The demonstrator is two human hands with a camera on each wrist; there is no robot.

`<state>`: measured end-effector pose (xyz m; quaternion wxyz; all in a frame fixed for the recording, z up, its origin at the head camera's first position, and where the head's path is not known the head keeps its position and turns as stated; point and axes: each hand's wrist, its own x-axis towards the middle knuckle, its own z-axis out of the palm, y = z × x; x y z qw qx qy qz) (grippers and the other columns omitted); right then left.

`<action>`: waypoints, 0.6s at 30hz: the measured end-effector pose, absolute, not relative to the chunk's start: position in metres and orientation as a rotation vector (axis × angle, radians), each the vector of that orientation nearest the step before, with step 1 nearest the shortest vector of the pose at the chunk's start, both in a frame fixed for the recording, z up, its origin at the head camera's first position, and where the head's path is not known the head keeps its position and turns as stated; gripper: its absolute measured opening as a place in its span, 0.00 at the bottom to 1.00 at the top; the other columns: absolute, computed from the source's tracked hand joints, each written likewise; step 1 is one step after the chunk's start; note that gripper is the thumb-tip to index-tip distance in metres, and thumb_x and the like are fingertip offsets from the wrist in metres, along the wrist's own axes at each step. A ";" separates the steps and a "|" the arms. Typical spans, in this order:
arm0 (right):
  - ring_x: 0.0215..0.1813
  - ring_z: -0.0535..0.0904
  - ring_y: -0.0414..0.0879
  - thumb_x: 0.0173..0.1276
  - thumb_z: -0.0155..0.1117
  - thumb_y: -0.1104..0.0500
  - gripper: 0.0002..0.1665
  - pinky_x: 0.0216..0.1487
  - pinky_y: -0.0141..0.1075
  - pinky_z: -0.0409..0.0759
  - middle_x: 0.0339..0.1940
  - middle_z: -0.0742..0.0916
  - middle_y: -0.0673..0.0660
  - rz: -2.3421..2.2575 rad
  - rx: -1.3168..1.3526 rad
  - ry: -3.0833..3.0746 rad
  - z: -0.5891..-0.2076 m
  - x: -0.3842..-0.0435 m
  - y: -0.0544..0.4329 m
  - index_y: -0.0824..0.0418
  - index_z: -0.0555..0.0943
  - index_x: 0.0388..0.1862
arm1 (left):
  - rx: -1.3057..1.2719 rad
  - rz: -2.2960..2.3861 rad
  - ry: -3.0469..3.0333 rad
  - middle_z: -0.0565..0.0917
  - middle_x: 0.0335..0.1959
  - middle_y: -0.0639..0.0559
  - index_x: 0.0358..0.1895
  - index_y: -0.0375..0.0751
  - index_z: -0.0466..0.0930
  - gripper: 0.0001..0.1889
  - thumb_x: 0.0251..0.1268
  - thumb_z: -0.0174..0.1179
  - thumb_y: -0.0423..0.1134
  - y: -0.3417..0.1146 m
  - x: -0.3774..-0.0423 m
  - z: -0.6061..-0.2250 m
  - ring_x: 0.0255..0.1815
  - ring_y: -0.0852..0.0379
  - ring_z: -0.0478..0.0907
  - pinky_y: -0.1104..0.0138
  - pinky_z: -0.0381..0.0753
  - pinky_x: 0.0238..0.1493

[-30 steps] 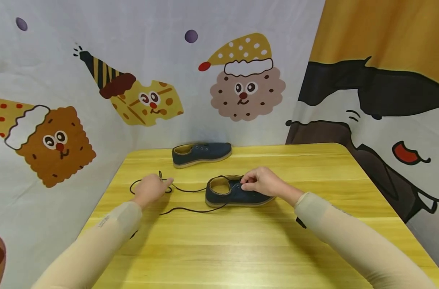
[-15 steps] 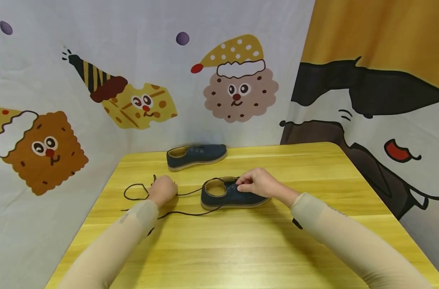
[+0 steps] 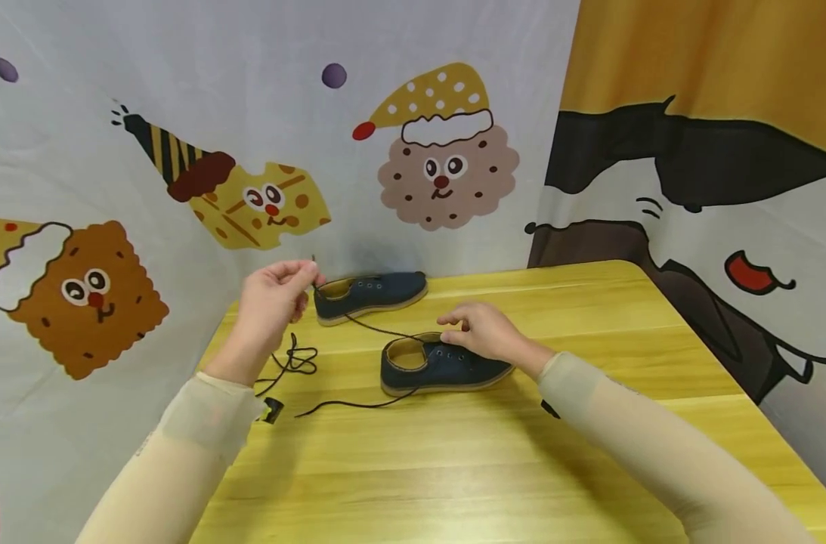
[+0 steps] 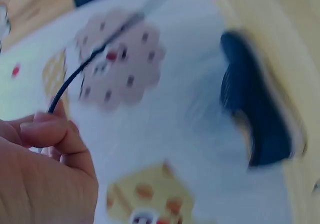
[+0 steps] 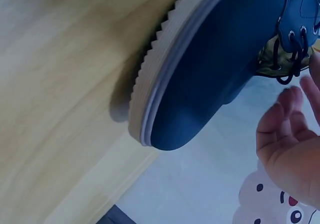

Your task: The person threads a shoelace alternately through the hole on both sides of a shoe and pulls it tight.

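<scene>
A dark blue shoe (image 3: 463, 372) with a tan sole lies on the wooden table, its toe to the right. Black lace (image 3: 378, 329) runs from its eyelets up to my left hand (image 3: 266, 310), which pinches it near the end between thumb and fingers. The left wrist view shows this lace (image 4: 75, 73) curving up from the fingertips. My right hand (image 3: 487, 332) is over the shoe's front, thumb and fingers apart. In the right wrist view the fingers (image 5: 285, 119) are beside the laced tongue, holding nothing visible. Another lace end (image 3: 358, 404) trails left from the shoe.
A second blue shoe (image 3: 385, 293) with bare eyelets stands at the table's back edge, against a printed cloth (image 3: 358, 174). A tangled black lace (image 3: 297, 361) lies on the table (image 3: 413, 468), below my left hand.
My left hand has risen from the table and now holds the lace up, drawn straighter towards the shoe. The right hand's fingers have spread apart above the eyelets.
</scene>
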<state>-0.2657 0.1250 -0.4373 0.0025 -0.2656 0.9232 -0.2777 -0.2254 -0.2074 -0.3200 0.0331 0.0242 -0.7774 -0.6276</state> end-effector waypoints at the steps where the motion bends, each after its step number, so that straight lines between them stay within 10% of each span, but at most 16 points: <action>1: 0.37 0.79 0.39 0.69 0.66 0.47 0.17 0.38 0.35 0.78 0.51 0.87 0.49 -0.840 -0.843 2.893 -0.437 -0.267 0.125 0.44 0.85 0.55 | 0.068 -1.949 -2.447 0.89 0.36 0.60 0.50 0.45 0.82 0.21 0.65 0.63 0.57 -0.200 -0.225 -0.324 0.19 0.63 0.70 0.71 0.66 0.18; 9: 0.48 0.85 0.43 0.72 0.62 0.50 0.13 0.47 0.40 0.83 0.49 0.90 0.49 -0.827 -0.803 2.850 -0.439 -0.273 0.121 0.47 0.87 0.52 | -0.058 -1.720 -2.868 0.90 0.38 0.48 0.40 0.48 0.89 0.11 0.71 0.59 0.48 -0.123 -0.237 -0.398 0.17 0.56 0.78 0.68 0.71 0.17; 18: 0.46 0.86 0.42 0.74 0.60 0.52 0.13 0.45 0.37 0.83 0.48 0.90 0.50 -0.923 -0.739 2.781 -0.440 -0.277 0.118 0.49 0.87 0.52 | -0.108 -1.171 -3.114 0.80 0.09 0.56 0.13 0.50 0.80 0.22 0.69 0.56 0.46 -0.073 -0.238 -0.424 0.13 0.55 0.79 0.69 0.63 0.11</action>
